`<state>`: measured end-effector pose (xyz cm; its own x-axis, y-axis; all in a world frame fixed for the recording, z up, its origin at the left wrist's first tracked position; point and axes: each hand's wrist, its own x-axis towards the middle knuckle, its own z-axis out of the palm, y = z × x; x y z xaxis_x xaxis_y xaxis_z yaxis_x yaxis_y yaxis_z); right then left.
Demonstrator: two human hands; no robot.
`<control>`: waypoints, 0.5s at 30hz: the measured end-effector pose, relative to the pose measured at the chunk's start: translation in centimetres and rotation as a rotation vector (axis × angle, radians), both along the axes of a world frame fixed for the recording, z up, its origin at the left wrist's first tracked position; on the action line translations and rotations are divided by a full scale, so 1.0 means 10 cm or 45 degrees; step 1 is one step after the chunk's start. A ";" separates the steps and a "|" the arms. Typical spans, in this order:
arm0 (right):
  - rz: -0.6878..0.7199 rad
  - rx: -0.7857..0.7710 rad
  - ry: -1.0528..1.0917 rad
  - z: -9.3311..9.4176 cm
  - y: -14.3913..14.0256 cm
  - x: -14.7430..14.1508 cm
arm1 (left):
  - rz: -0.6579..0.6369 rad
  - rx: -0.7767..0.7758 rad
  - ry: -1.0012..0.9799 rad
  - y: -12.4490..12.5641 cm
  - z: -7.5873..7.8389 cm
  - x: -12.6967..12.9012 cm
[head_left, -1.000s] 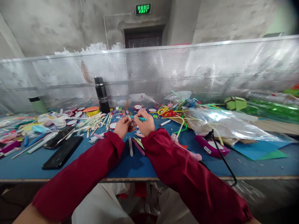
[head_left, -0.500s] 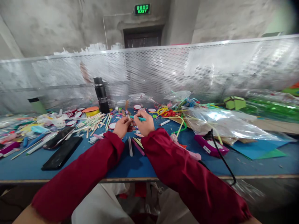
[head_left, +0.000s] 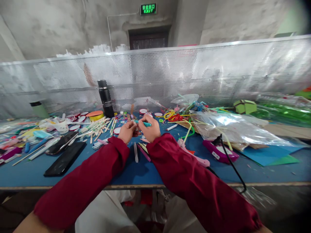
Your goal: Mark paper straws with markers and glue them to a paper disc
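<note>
Above the blue tabletop (head_left: 136, 176), my two hands are close together. My left hand (head_left: 127, 131) is closed on a craft stick (head_left: 132, 118) that points up and away between thumb and fingers; its lower part is hidden. My right hand (head_left: 151, 130) grips a teal marker (head_left: 147, 124), its front end turned left toward the stick. Whether the marker's tip touches the stick is too small to tell. Just below the hands lie a pale stick (head_left: 136, 152) and a purple marker (head_left: 145, 153).
At left are two black phones (head_left: 65, 159) and a pile of craft sticks (head_left: 93, 127). A black bottle (head_left: 106, 99) stands behind. To the right lie a pink glue gun (head_left: 198, 159), a purple object (head_left: 220, 152) with a black cable, and plastic bags (head_left: 233, 126).
The right hand and marker have shifted very slightly against the stick. Both hands keep their grip, and the things on the table stay in place.
</note>
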<state>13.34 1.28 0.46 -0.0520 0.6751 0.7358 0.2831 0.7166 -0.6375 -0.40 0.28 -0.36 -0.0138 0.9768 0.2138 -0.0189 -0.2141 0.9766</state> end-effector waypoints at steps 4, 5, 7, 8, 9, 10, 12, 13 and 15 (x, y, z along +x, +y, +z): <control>-0.002 -0.010 -0.014 0.00 0.00 0.00 | 0.020 0.006 0.008 0.01 -0.01 -0.01; 0.000 -0.004 -0.015 0.00 0.01 0.00 | 0.023 0.006 0.007 0.02 -0.01 -0.01; 0.000 0.012 -0.012 -0.01 0.01 0.00 | 0.030 0.007 0.007 0.02 -0.02 0.00; -0.003 0.019 -0.009 -0.01 0.01 -0.01 | 0.032 0.008 0.008 0.02 -0.02 0.00; -0.007 0.022 -0.008 0.00 0.01 -0.01 | 0.032 0.011 0.008 0.02 -0.02 0.00; -0.009 0.023 -0.009 0.00 0.01 0.00 | 0.033 0.015 0.009 0.02 -0.02 0.00; -0.017 0.025 -0.007 0.01 0.01 0.00 | 0.028 0.022 0.008 0.02 -0.02 -0.01; -0.026 0.030 -0.002 0.01 0.01 0.00 | 0.021 0.022 0.008 0.02 -0.02 -0.01; -0.045 0.047 0.020 0.02 0.01 0.01 | 0.016 0.021 0.004 0.02 -0.01 -0.02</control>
<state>13.45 1.40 0.68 -0.0169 0.6486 0.7609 0.2991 0.7295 -0.6152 -0.57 0.48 -0.46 -0.0255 0.9729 0.2297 -0.0133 -0.2301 0.9731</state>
